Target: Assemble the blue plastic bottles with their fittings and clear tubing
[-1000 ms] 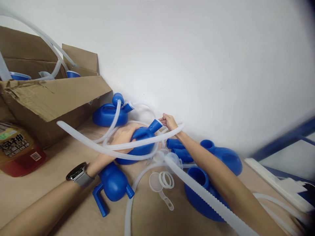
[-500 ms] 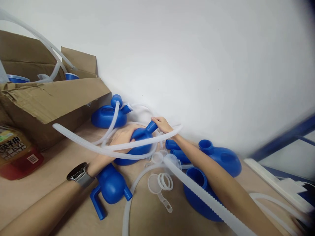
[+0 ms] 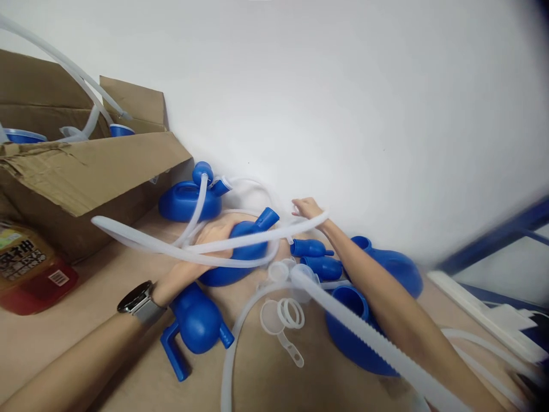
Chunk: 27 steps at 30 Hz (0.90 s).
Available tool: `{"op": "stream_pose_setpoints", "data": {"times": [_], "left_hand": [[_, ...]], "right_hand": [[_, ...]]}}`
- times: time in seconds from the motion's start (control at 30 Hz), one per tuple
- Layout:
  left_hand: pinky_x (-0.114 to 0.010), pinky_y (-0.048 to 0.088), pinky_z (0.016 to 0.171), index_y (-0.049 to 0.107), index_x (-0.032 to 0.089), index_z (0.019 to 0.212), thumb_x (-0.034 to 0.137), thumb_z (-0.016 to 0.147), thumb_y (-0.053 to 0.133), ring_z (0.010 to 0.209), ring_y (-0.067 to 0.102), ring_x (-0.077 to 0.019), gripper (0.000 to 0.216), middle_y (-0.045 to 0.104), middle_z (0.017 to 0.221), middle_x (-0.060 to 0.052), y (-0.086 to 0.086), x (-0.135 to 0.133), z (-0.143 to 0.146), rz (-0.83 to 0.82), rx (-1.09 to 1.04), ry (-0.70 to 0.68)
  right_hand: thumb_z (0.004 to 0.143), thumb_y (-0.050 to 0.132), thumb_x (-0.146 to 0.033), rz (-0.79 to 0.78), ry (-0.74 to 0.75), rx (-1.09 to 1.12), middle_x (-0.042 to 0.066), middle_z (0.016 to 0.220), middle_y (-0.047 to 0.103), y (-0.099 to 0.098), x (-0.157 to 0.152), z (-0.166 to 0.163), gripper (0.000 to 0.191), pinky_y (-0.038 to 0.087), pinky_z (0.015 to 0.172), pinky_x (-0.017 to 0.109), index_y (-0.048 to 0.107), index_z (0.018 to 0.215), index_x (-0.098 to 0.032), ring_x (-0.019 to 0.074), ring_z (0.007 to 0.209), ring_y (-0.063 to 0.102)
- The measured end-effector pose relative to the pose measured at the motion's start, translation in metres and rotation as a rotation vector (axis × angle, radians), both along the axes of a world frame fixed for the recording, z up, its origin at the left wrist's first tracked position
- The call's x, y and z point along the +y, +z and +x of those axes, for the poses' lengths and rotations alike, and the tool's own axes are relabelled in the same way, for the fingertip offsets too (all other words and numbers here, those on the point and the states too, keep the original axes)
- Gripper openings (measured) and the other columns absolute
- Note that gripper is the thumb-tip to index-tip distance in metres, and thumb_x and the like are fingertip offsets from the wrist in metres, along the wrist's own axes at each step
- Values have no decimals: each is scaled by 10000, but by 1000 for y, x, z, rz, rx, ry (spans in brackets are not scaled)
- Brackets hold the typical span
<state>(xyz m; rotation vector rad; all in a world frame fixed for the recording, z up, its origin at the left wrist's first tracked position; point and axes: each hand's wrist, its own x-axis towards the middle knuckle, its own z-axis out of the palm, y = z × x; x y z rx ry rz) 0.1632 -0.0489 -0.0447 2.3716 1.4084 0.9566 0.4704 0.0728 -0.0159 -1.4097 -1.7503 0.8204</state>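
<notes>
My left hand (image 3: 219, 229), with a watch on its wrist, is closed on the body of a blue plastic urinal bottle (image 3: 251, 247). The bottle's neck (image 3: 268, 217) points up to the right, with its mouth uncovered. A looped white corrugated hose (image 3: 240, 247) crosses in front of the bottle and my left forearm. My right hand (image 3: 307, 208) is raised by the wall, right of the neck and apart from it. Its fingers are curled together, and what they may hold is too small to make out. Below lie clear caps (image 3: 278, 271) and white rings (image 3: 291, 313).
A cardboard box (image 3: 98, 171) with hoses stands at left, beside a jug of red liquid (image 3: 38, 274). Other blue bottles lie at the back (image 3: 189, 203) and right (image 3: 394, 272). Blue fittings (image 3: 199, 320) and a thick hose (image 3: 355, 326) spread across the table. A white power strip (image 3: 484, 315) is at right.
My right hand has let go of the bottle's neck and moved right and slightly up. My left hand stays on the bottle. The view has shifted slightly.
</notes>
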Motion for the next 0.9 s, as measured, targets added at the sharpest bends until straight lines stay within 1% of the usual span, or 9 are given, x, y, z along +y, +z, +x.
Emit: {"op": "stream_pose_setpoints", "data": {"times": [0.1,0.17,0.27,0.33,0.5,0.63,0.73,0.83,0.9], "left_hand": [[-383,510,1187,609,406,1444,301,997,504,1384,631,-250,472,664,1500,34,-6,10,-2,85,-34,-144],[-385,510,1180,597,383,1460,325,1014,486,1377,638,-255,463,660,1510,17,-10,15,-4,88,-43,-117],[-395,537,1130,594,329,1463,349,1023,494,1310,683,-279,452,678,1489,-26,-15,19,-8,34,-15,-29],[-410,552,1097,588,285,1461,349,1016,515,1251,709,-295,456,694,1459,-59,-18,22,-11,4,14,33],[-444,559,1054,557,219,1477,385,1040,505,1169,729,-317,471,733,1359,-113,-25,29,-16,-18,38,133],[-465,525,1100,612,192,1410,443,1076,451,1255,683,-339,447,730,1350,-140,-28,29,-15,31,64,227],[-481,527,1083,615,171,1411,441,1104,383,1275,665,-355,470,717,1362,-165,-29,28,-15,49,96,250],[-476,528,1066,608,162,1415,436,1115,371,1228,682,-348,470,727,1335,-167,-28,28,-16,39,101,221],[-448,519,1072,618,175,1391,429,1119,380,1202,692,-325,442,738,1311,-149,-27,29,-18,48,92,197]], "right_hand": [[905,782,-489,-58,135,-68,-71,477,370,14,-15,-10,588,372,520,267,450,507,-213,72,482,316],[868,796,-483,-89,289,-142,-69,473,379,27,-25,-23,579,293,507,263,466,484,-204,68,491,294],[878,734,-517,-169,624,-324,-41,519,496,46,-42,-38,500,347,556,262,576,533,-190,94,539,399],[860,740,-519,-234,767,-415,-7,605,622,55,-59,-41,419,406,599,264,684,625,-176,125,605,517],[835,811,-543,-272,815,-646,-31,598,607,61,-113,-34,392,351,557,258,760,680,-186,108,552,467],[834,810,-580,-156,832,-745,32,798,720,65,-146,-31,399,427,680,274,798,719,-198,163,719,596],[844,807,-572,-140,798,-818,48,802,739,68,-158,-31,377,447,689,286,821,750,-207,189,745,631],[907,756,-559,-205,794,-864,34,714,734,70,-159,-39,396,456,665,284,824,739,-207,180,683,635],[915,760,-517,-247,796,-859,34,745,770,72,-155,-49,348,473,677,272,845,789,-204,175,693,660]]}}
